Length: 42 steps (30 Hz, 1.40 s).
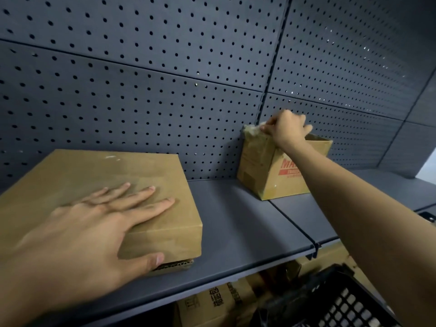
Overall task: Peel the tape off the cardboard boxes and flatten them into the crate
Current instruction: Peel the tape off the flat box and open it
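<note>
Cardboard box (256, 166), open, is pinched at taped rim by right hand (286, 131); left hand (89, 232) lies flat on closed box (94, 171).

Grey metal shelf (236, 223), flat closed carton (94, 178) left, open printed carton (264, 171) at back

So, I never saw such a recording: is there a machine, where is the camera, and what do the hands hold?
No machine: these are a person's two bare hands, filmed by a camera worn on the head, looking down. On the grey shelf stand a closed flat box and a small open box. The left hand rests flat on the flat box, holding nothing. The right hand pinches what looks like crumpled tape at the small open box's top corner. A black crate shows lower right.
</note>
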Tool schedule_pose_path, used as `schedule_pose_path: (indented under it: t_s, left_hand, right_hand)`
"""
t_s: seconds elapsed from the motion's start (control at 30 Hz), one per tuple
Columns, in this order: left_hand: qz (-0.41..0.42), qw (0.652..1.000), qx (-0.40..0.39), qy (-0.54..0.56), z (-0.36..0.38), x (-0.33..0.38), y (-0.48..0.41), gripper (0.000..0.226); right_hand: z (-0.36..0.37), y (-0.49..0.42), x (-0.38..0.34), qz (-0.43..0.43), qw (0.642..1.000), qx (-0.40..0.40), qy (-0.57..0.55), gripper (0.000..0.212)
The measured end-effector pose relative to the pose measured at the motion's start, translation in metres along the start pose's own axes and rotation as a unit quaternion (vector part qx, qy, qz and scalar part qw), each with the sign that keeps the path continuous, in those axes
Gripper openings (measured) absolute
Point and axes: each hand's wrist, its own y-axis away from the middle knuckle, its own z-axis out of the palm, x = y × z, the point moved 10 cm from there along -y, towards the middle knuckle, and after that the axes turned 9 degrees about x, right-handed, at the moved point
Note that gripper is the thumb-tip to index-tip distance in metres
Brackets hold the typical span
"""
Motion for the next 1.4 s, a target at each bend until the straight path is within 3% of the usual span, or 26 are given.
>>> schedule_pose_path:
  t_s: [0.13,0.3,0.4,0.57,0.73,0.87,0.93,1.07,1.23,1.4]
  left_hand:
    - [0.004,1.0,0.001,-0.014,-0.001,0.001,-0.001,0.077]
    - [0.003,1.0,0.009,-0.027,-0.005,0.003,-0.001,0.076]
    - [-0.007,1.0,-0.017,-0.023,-0.002,0.004,0.001,0.076]
    - [0.0,0.999,-0.026,-0.021,-0.012,0.009,0.001,0.079]
    - [0.0,1.0,-0.002,-0.011,-0.019,0.01,0.004,0.082]
    - [-0.009,0.999,0.037,-0.009,-0.036,0.011,0.018,0.089]
    - [-0.022,0.998,0.055,-0.035,-0.045,0.003,0.03,0.093]
    - [-0.088,0.994,0.02,-0.061,-0.047,-0.029,0.058,0.097]
    - [-0.144,0.985,0.001,-0.094,-0.051,-0.048,0.085,0.111]
    - [-0.149,0.987,0.008,-0.064,-0.049,-0.045,0.085,0.11]
  right_hand:
    - [0.016,-0.005,0.0,0.003,0.998,-0.033,0.062,0.03]
    - [0.022,-0.006,0.006,0.026,0.995,-0.073,0.06,0.031]
    - [0.023,-0.004,0.001,-0.013,0.99,-0.09,0.106,0.038]
    - [0.0,0.004,0.002,-0.033,0.996,-0.023,0.076,0.029]
    - [-0.051,0.034,-0.022,-0.094,0.994,0.049,-0.023,0.039]
    - [-0.064,0.115,-0.076,-0.185,0.963,-0.078,-0.18,0.042]
    - [-0.067,0.168,-0.101,-0.238,0.937,-0.141,-0.213,0.051]
    - [-0.067,0.254,-0.132,-0.319,0.889,-0.222,-0.242,0.067]
    - [-0.062,0.298,-0.15,-0.381,0.882,-0.204,-0.185,0.068]
    - [-0.06,0.307,-0.149,-0.366,0.902,-0.171,-0.152,0.077]
